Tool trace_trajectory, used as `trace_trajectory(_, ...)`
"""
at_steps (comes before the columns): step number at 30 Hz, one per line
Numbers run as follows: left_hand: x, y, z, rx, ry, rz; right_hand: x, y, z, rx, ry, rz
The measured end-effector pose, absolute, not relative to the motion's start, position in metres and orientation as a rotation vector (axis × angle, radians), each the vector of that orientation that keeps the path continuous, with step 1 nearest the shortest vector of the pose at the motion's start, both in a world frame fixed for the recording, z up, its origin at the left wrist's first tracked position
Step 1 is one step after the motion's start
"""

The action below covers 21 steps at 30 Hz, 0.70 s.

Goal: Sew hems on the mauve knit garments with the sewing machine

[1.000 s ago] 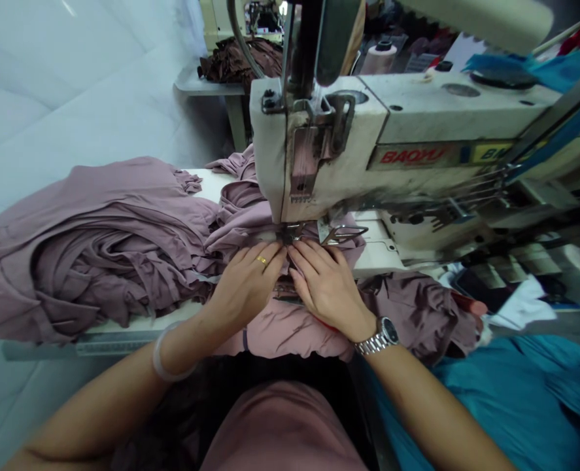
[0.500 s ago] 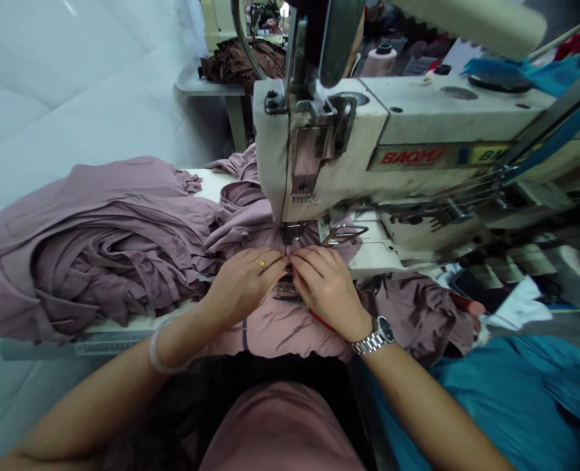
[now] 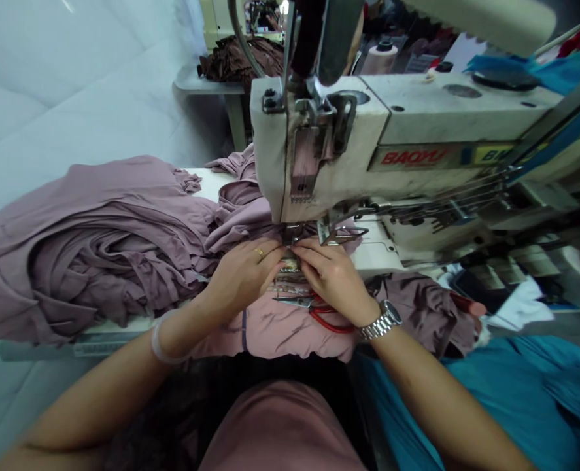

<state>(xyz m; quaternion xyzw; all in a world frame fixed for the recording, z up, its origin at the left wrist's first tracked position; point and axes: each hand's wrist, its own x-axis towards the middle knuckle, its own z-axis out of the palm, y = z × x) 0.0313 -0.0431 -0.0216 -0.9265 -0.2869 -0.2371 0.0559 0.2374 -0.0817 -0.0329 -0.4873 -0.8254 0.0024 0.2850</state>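
Observation:
At the presser foot of the sewing machine [image 3: 270, 150], my left hand [image 3: 245, 271] and my right hand [image 3: 336, 278] meet nearly fingertip to fingertip. The fingers of both are bent and pressed down on mauve fabric [image 3: 245, 222], whose edge is mostly hidden beneath them. A ring is on my left hand; a metal watch is on my right wrist. Just below my right palm lie red-handled scissors [image 3: 312, 303], blades pointing left. They rest on pink cloth [image 3: 290, 330] covering the machine's front edge.
A large heap of mauve garments [image 3: 118, 229] covers the left of the table. Darker mauve cloth [image 3: 417, 307] hangs to the right, above teal fabric [image 3: 525, 392]. Behind the machine are a thread cone [image 3: 378, 60] and a brown cloth pile [image 3: 243, 59].
My hands have shifted slightly forward toward the presser foot, the right one also a little to the right. More of the scissors now shows below my right hand.

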Motion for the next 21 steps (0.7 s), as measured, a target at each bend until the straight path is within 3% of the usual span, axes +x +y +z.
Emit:
trace_trajectory(11, 0.03, -0.044, -0.018, -2.811, -0.882, -0.746, 0.24, -0.09, -0.026, -1.203, -2.461, -0.329)
trace_trajectory(15, -0.003, -0.029, -0.007, -2.588, -1.403, -0.991, 0.267, -0.088, -0.024, -1.169, -2.346, -0.187)
trace_trajectory(19, -0.021, 0.013, 0.014, -2.934, -1.914, -1.008, 0.303, -0.055, -0.025, -1.362, -2.088, -0.09)
trace_trajectory(21, -0.005, 0.041, 0.029, -3.013, -1.928, -1.357, 0.312, -0.032, -0.028, -1.363, -2.091, -0.092)
